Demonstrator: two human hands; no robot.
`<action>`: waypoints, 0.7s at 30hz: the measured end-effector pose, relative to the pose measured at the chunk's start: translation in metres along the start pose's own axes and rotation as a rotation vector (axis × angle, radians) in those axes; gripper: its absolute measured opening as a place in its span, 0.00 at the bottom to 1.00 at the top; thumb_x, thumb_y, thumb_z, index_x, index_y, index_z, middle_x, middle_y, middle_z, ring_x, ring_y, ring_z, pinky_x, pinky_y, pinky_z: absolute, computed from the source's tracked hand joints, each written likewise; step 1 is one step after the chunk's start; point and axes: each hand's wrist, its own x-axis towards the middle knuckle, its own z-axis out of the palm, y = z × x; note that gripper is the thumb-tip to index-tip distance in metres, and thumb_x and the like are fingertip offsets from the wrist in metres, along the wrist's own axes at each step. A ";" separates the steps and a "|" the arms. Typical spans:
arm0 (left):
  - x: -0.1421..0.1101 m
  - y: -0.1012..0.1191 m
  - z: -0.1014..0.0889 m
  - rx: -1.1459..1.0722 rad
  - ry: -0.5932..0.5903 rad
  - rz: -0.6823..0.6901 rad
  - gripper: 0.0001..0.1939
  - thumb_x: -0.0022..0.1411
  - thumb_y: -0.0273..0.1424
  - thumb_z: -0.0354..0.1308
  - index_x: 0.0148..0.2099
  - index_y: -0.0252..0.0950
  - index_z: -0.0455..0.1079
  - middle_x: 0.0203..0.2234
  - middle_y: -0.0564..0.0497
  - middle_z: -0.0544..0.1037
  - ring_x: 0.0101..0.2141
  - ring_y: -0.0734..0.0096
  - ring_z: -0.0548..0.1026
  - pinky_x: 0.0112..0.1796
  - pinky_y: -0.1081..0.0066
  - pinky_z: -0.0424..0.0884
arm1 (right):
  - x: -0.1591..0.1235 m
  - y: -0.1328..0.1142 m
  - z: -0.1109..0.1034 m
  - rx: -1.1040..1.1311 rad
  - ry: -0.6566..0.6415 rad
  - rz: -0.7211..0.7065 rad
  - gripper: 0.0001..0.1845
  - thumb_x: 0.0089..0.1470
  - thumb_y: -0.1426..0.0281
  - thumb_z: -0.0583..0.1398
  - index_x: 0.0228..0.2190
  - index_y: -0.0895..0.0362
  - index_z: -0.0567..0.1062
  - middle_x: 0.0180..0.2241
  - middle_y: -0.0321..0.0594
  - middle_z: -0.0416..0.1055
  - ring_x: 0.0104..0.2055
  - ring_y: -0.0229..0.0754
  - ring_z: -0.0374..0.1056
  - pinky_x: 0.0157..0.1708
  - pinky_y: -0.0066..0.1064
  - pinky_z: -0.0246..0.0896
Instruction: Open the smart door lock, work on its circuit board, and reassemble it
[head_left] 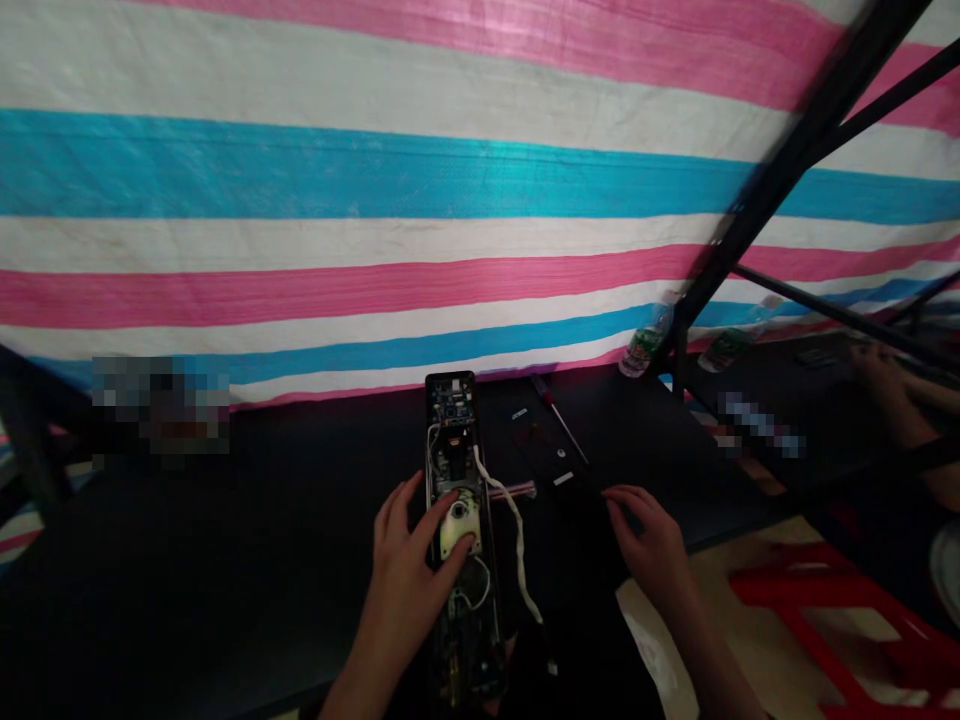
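A long, narrow black housing (491,600), its inside showing circuit boards and wires, lies lengthwise before me on the black table. My left hand (409,550) reaches over it from the left, thumb and forefinger gripping a pale plastic part (460,530) with a round hole. A white wrapped cable (519,545) runs out of the housing toward me and ends in a small connector (553,667). To the right, apart from the housing, my right hand (646,530) has thumb and forefinger tips drawn together over the table; anything between them is too dark to make out.
A screwdriver (568,430) lies beyond the housing's right side, near small white pieces (562,479) and a clear pinkish tube (523,490). A bottle (643,345) leans by the black metal frame (750,230). Right of it are another person's arm (892,390) and a red stool (817,590).
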 end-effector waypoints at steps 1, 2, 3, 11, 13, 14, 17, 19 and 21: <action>-0.001 0.002 0.005 0.006 0.004 -0.005 0.18 0.62 0.40 0.62 0.54 0.45 0.77 0.64 0.43 0.65 0.63 0.44 0.62 0.59 0.41 0.64 | -0.001 0.003 -0.001 -0.008 0.008 0.007 0.13 0.60 0.62 0.57 0.36 0.53 0.80 0.40 0.47 0.78 0.42 0.50 0.75 0.45 0.43 0.71; -0.002 0.002 0.009 0.007 0.012 -0.015 0.18 0.62 0.40 0.62 0.54 0.44 0.77 0.64 0.42 0.64 0.63 0.44 0.61 0.59 0.40 0.63 | -0.003 0.005 -0.003 -0.013 0.013 0.011 0.14 0.61 0.61 0.57 0.36 0.53 0.80 0.40 0.47 0.77 0.42 0.50 0.75 0.45 0.43 0.71; -0.003 0.001 0.011 0.004 0.020 -0.029 0.18 0.62 0.40 0.62 0.54 0.43 0.77 0.64 0.42 0.63 0.63 0.43 0.61 0.60 0.39 0.63 | -0.005 0.008 -0.004 -0.015 0.016 0.011 0.14 0.61 0.61 0.57 0.36 0.53 0.80 0.40 0.47 0.77 0.43 0.50 0.75 0.46 0.43 0.70; -0.012 0.005 0.005 -0.137 0.016 -0.147 0.20 0.70 0.41 0.52 0.59 0.45 0.73 0.67 0.45 0.60 0.65 0.50 0.61 0.62 0.46 0.62 | -0.032 0.022 -0.006 0.003 0.096 0.036 0.17 0.65 0.59 0.55 0.46 0.56 0.77 0.48 0.51 0.75 0.51 0.52 0.72 0.52 0.46 0.68; -0.009 0.001 -0.004 -0.157 0.084 -0.190 0.20 0.71 0.40 0.48 0.59 0.44 0.72 0.66 0.45 0.63 0.64 0.53 0.63 0.62 0.49 0.62 | -0.039 0.023 -0.001 0.028 0.084 0.023 0.18 0.67 0.60 0.53 0.50 0.56 0.75 0.51 0.52 0.73 0.54 0.52 0.71 0.54 0.48 0.67; -0.006 -0.005 -0.010 -0.142 0.127 -0.211 0.20 0.71 0.40 0.48 0.58 0.42 0.73 0.64 0.45 0.66 0.63 0.54 0.65 0.62 0.50 0.63 | -0.042 0.023 0.002 0.030 0.065 0.016 0.19 0.67 0.60 0.53 0.52 0.56 0.74 0.53 0.52 0.72 0.56 0.52 0.70 0.55 0.49 0.66; 0.005 -0.038 -0.025 -0.035 0.184 -0.270 0.19 0.68 0.43 0.50 0.49 0.39 0.77 0.55 0.43 0.74 0.56 0.53 0.72 0.57 0.52 0.68 | -0.052 0.027 0.015 -0.052 0.060 0.003 0.22 0.66 0.60 0.55 0.55 0.57 0.72 0.56 0.54 0.71 0.60 0.55 0.67 0.58 0.53 0.63; 0.011 -0.065 -0.032 0.034 0.128 -0.288 0.19 0.65 0.44 0.51 0.46 0.39 0.77 0.48 0.43 0.78 0.50 0.52 0.75 0.53 0.52 0.71 | -0.057 0.032 0.021 -0.139 0.102 -0.012 0.22 0.65 0.59 0.56 0.54 0.58 0.73 0.57 0.55 0.71 0.63 0.57 0.63 0.59 0.55 0.61; 0.015 -0.086 -0.036 0.043 -0.005 -0.261 0.19 0.64 0.44 0.51 0.45 0.40 0.78 0.43 0.44 0.81 0.46 0.52 0.77 0.51 0.53 0.71 | -0.061 0.037 0.024 -0.205 0.125 -0.041 0.21 0.66 0.60 0.54 0.53 0.58 0.74 0.57 0.55 0.71 0.66 0.58 0.60 0.60 0.56 0.59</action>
